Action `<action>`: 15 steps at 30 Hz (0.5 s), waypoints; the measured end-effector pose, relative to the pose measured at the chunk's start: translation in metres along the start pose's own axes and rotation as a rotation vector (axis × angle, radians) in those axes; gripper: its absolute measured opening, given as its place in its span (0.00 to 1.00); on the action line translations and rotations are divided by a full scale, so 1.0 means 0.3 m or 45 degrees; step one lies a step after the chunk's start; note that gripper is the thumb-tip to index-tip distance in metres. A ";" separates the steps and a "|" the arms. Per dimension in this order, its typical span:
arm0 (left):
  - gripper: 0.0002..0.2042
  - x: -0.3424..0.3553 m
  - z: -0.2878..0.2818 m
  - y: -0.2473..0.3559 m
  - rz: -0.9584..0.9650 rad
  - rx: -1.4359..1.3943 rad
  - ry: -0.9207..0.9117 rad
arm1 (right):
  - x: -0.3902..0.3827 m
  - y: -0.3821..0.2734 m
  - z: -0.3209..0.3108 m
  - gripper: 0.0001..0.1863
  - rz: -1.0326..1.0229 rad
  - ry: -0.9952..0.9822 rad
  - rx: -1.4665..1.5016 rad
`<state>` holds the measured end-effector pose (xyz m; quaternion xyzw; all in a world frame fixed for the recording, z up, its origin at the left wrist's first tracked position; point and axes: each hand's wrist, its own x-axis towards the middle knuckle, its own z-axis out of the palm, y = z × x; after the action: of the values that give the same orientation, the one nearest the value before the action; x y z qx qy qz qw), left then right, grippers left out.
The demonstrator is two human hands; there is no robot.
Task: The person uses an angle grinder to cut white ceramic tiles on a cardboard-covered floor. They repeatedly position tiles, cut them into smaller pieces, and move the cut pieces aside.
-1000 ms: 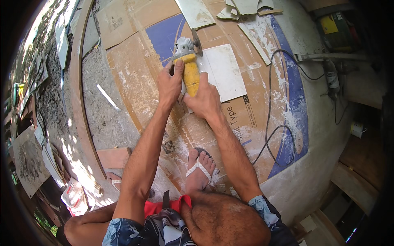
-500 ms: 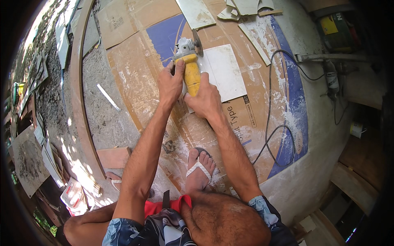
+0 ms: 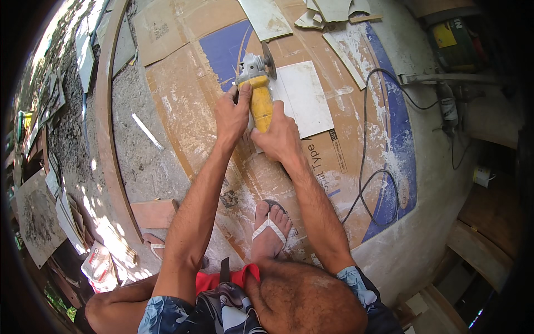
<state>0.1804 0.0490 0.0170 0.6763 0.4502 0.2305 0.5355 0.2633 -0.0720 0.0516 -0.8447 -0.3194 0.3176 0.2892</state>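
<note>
Both my hands hold a yellow angle grinder with a grey metal head. Its thin cutting disc stands on edge at the far right side of the head. My left hand is closed round the left side near the head, with the thumb over the yellow body. Lower down, my right hand wraps the rear of the body. Just right of the grinder, a white tile lies on the cardboard, partly covered by the tool and my right hand. A faint line runs down the tile.
Dusty flattened cardboard covers the ground. A black cord loops on the right. Another tile and several broken pieces lie at the far side. A long wooden beam runs along the left. My sandalled foot is close by.
The grinder has shifted very slightly to the right with my hands still round it. The tile and everything else stay where they were.
</note>
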 end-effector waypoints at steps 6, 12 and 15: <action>0.27 -0.008 0.002 -0.005 0.006 -0.030 -0.001 | -0.011 0.006 0.003 0.31 0.003 0.003 0.011; 0.26 -0.019 0.003 -0.013 -0.008 -0.021 -0.013 | -0.023 0.014 0.005 0.31 0.009 0.009 0.004; 0.26 -0.019 0.006 -0.032 0.010 -0.039 0.002 | -0.028 0.014 0.007 0.31 0.016 0.001 0.004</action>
<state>0.1754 0.0434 0.0085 0.6696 0.4444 0.2398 0.5446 0.2584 -0.0802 0.0504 -0.8463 -0.3135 0.3197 0.2885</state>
